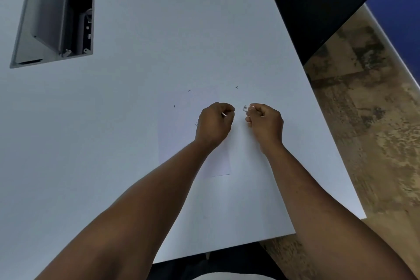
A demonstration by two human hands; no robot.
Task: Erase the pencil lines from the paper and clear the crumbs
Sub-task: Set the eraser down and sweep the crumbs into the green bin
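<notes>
White desk (136, 120) w/ an open cable hatch (54, 25) far left; patterned floor showing to the right. Sheet of paper (172, 143) is lying mid-desk, partly under the left hand (213, 123), which is pinching something small and white, prob. the eraser, can't tell. Right hand (266, 123) is curled just right of the sheet, also pinching a white bit. Dark crumbs (174, 106) are sitting near the far edge. Looks like crumb clearing; next needs sweeping those specks off. Nothing's blocking.
</notes>
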